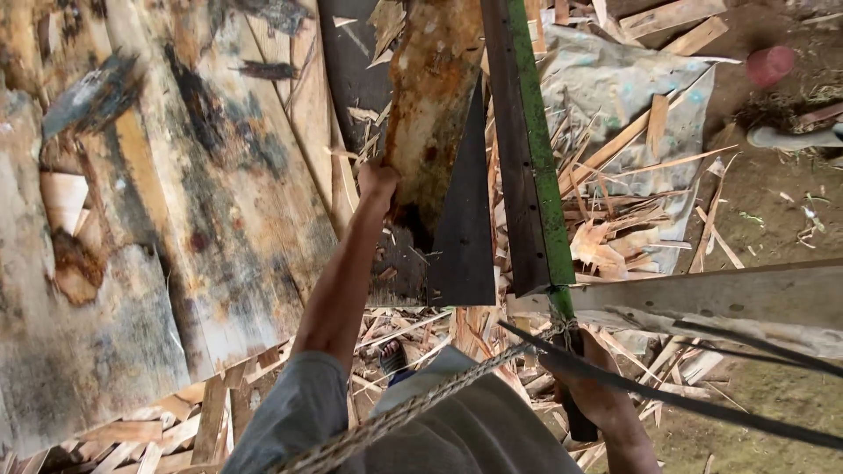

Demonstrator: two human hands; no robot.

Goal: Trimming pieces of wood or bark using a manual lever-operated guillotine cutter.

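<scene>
Wood slab [430, 105] — rust-stained, upright beside the long green-edged blade [527, 149] — is pinched at its lower edge by the left grip [378, 183], while the right grip [587, 379] is wrapped round the blade's dark handle [575, 412].

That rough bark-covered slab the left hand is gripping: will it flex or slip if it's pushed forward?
The slab looks thick and woody, so probably stiff and fairly heavy. Its flaky, blotched bark could crumble under the left hand. Its rough surface makes slipping unlikely.
</scene>
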